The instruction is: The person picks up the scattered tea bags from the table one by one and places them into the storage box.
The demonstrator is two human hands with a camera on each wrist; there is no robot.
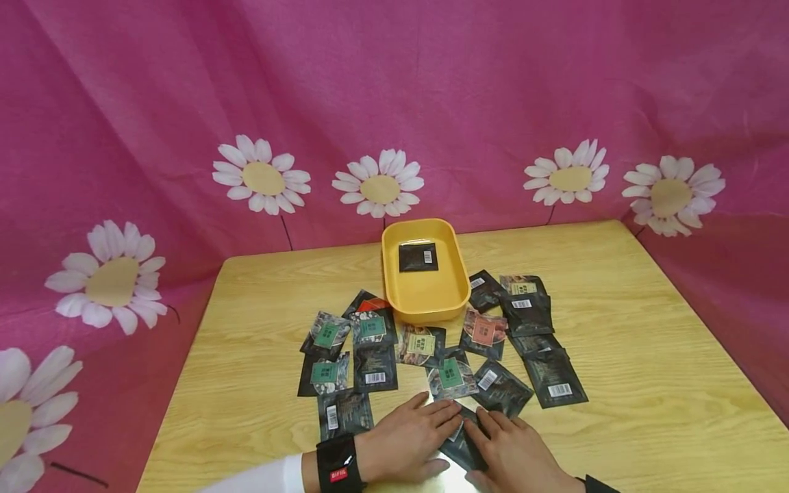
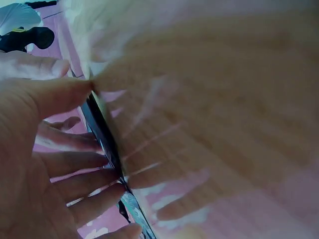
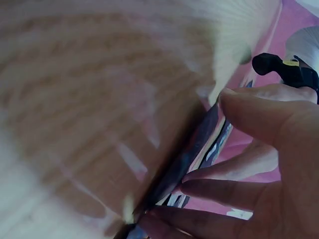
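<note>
A black sachet [image 1: 459,448] lies flat on the wooden table between the two hands. My left hand [image 1: 409,438] is palm down at its left side, fingers nearly straight, fingertips over the sachet's upper left part. From the right, my right hand [image 1: 518,448] rests with extended fingertips on the sachet's right side and its thumb by the lower edge. In the right wrist view the dark sachet [image 3: 192,154] shows along the thumb and fingertips. Right above the hands lie a green-labelled sachet [image 1: 451,375] and a black one with a barcode [image 1: 502,389].
A yellow tray [image 1: 428,315] stands at the back, with one black sachet [image 1: 418,257] inside. Several sachets spread in front of it, among them a green-labelled one [image 1: 327,334] on the left and a barcoded one [image 1: 555,378] on the right. Behind hangs a pink flowered cloth [image 1: 468,103].
</note>
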